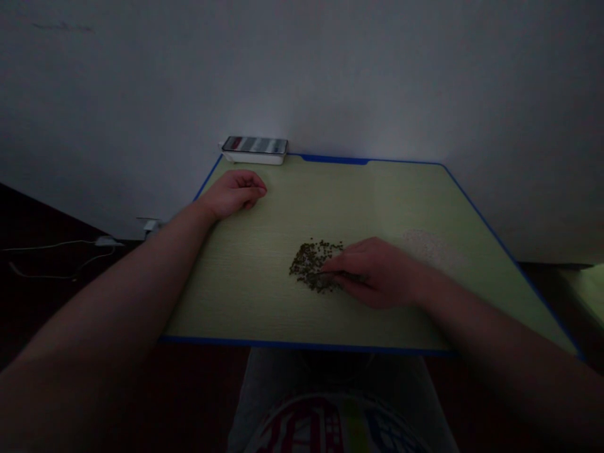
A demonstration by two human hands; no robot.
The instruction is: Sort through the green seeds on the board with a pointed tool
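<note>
My right hand (pixel 375 272) is closed on a thin, spoon-like tool (pixel 319 275). The tool's tip lies in a loose pile of small dark green beans or seeds (pixel 306 258) near the front middle of the table. Part of that pile is hidden behind the fingers. To the right, behind my right wrist, pale grains (pixel 427 245) lie spread in a thin patch. At the table's left side rests my left hand (pixel 233 194), its fingers curled in a loose fist with nothing visible in them.
The light, wood-grained table (pixel 264 283) has a blue rim. On its back left corner a phone-like dark slab (pixel 255 145) lies on a white box (pixel 252 158). A wall (pixel 330 75) rises behind. White cables (pixel 61 244) and a plug run along the floor at left.
</note>
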